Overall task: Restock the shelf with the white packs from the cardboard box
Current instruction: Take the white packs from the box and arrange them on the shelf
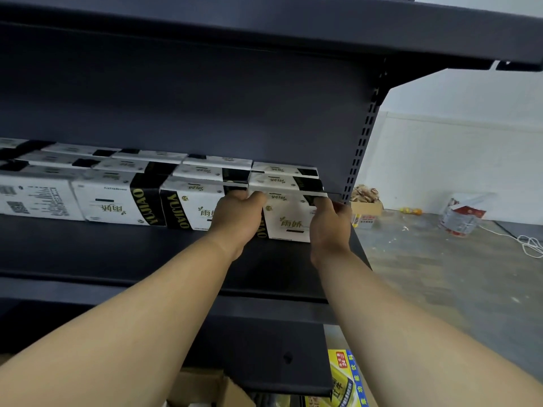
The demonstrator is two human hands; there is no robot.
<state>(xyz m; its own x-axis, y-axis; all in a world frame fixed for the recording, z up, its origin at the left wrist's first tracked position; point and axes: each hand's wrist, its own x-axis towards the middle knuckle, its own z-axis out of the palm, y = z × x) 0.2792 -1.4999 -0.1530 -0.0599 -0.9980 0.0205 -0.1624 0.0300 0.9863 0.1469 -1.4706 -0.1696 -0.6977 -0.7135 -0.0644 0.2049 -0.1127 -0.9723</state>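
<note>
Both my hands grip one white pack (289, 221) with black and gold print at the right end of the dark shelf (117, 248). My left hand (239, 217) holds its left side, my right hand (330, 227) its right side. The pack stands on the shelf in front of other packs. To its left runs a row of several white packs (117, 201), stacked and several deep. A corner of the cardboard box (202, 389) shows below the lower shelf at the bottom.
The shelf's perforated upright (360, 151) stands just right of the held pack. A higher shelf (264, 27) hangs overhead. On the floor to the right lie a small carton with snacks (365, 202), a crumpled bag (462, 215) and a white cable (529, 242). A yellow printed box (343, 380) sits below.
</note>
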